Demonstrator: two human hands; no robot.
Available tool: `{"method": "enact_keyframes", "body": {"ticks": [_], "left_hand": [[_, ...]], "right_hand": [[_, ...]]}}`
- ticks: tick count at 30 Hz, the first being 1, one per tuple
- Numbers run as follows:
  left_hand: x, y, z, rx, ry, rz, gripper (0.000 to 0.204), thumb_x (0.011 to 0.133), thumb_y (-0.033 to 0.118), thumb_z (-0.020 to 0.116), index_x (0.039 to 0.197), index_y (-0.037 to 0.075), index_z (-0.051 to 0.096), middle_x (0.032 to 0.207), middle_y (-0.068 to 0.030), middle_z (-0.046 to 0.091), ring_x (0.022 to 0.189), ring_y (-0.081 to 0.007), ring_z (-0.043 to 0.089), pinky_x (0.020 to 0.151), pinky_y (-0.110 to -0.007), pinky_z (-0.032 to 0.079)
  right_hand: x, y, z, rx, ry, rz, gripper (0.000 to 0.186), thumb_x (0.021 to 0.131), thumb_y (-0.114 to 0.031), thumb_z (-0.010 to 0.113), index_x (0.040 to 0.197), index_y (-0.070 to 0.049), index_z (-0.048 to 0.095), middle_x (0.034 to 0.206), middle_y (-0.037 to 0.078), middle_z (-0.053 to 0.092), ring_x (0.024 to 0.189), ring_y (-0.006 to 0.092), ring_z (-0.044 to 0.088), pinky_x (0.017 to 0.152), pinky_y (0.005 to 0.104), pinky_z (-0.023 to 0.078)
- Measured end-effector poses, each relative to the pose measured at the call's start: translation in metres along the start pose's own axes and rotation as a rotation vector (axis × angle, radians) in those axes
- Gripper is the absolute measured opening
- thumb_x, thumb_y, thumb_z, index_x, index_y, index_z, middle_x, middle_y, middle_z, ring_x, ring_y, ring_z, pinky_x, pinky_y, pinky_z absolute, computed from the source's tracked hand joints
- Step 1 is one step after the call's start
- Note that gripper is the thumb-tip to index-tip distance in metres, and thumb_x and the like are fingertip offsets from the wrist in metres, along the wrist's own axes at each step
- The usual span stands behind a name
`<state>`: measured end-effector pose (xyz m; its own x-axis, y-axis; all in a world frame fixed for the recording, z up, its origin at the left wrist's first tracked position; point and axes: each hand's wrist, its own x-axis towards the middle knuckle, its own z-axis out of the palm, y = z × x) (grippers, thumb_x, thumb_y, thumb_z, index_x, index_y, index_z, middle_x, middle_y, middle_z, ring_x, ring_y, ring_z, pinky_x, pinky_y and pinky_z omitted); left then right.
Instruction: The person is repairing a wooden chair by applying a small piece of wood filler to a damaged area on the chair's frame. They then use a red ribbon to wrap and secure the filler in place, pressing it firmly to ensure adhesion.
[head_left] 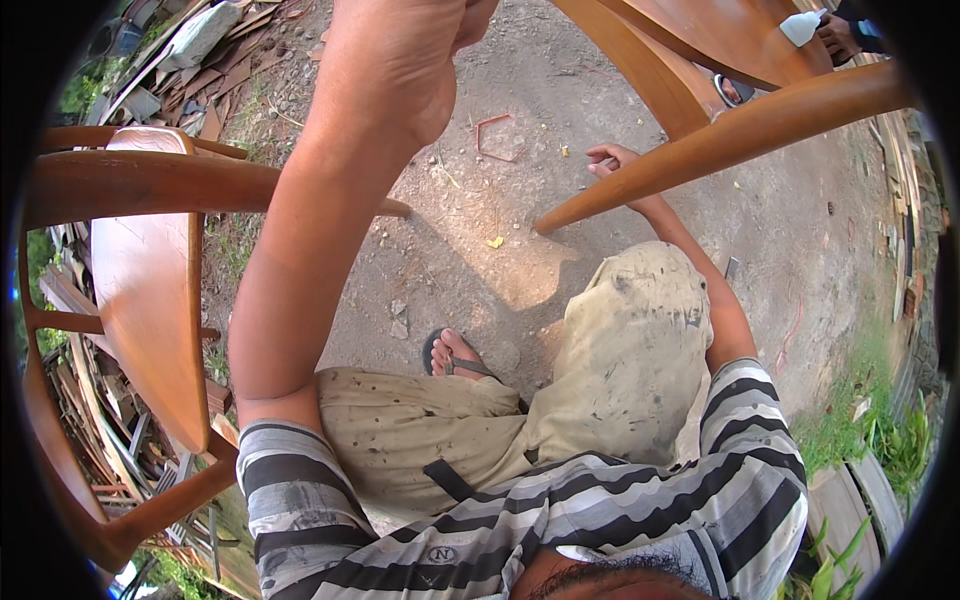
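My left arm reaches up to the top edge of the head view, where my left hand (425,75) is cut off; its fingers are out of sight. Low at the right, my right hand (615,160) hangs just beyond a polished wooden chair leg (720,133), with its fingers loosely apart and nothing in them. That leg belongs to a brown wooden chair (735,35) at the upper right, tilted over. I cannot tell whether my right hand touches it.
Another wooden chair (150,290) stands close at my left. A co-worker's hand (838,40) holds a white bottle (800,28) at the upper right. Scrap wood (215,80) lies in piles at the far left. A bent reddish strip (497,138) is on the dirt ground (790,250).
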<state>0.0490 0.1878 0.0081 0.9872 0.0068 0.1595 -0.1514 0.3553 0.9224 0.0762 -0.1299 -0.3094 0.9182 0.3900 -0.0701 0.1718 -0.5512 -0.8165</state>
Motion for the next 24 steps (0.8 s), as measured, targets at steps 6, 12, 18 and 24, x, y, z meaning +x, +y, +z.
{"method": "enact_keyframes", "body": {"ticks": [6,12,18,24], "left_hand": [[-0.035,-0.01,-0.041,0.092,0.092,-0.097,0.016,0.097,0.016,0.074,0.107,0.005,0.069,0.064,0.0125,0.043,0.051,0.0024,0.029,0.045,-0.018,0.02],[-0.041,-0.021,-0.046,0.002,0.119,-0.286,0.015,0.095,0.014,0.074,0.105,0.005,0.067,0.066,0.0115,0.049,0.047,0.0019,0.028,0.044,-0.021,0.016],[-0.014,-0.006,-0.008,-0.193,-0.068,-0.254,0.013,0.097,0.016,0.072,0.105,0.006,0.067,0.061,0.0128,0.038,0.047,0.0006,0.026,0.044,-0.02,0.018],[0.018,0.003,0.071,-0.471,-0.433,-0.277,0.012,0.1,0.02,0.068,0.101,0.01,0.062,0.056,0.0106,0.03,0.046,-0.002,0.025,0.045,-0.021,0.02]], "right_hand": [[0.087,-0.039,0.102,-0.376,-0.194,-0.228,0.021,0.087,-0.021,0.079,0.103,-0.01,0.071,0.105,0.007,0.068,0.091,0.0269,0.067,0.081,0.04,0.054],[0.07,-0.037,0.093,-0.336,-0.075,-0.191,0.014,0.089,-0.017,0.075,0.092,-0.008,0.066,0.101,0.01,0.065,0.091,0.0311,0.067,0.078,0.0434,0.052],[-0.025,-0.07,-0.018,-0.105,0.429,0.104,0.009,0.094,-0.01,0.068,0.098,-0.002,0.066,0.081,0.002,0.067,0.072,0.0091,0.059,0.067,0.0288,0.048],[-0.158,-0.189,-0.142,0.285,1.079,0.087,0.014,0.099,-0.007,0.063,0.111,0.0,0.065,0.087,0.001,0.066,0.067,0.0027,0.05,0.059,0.0192,0.039]]}}
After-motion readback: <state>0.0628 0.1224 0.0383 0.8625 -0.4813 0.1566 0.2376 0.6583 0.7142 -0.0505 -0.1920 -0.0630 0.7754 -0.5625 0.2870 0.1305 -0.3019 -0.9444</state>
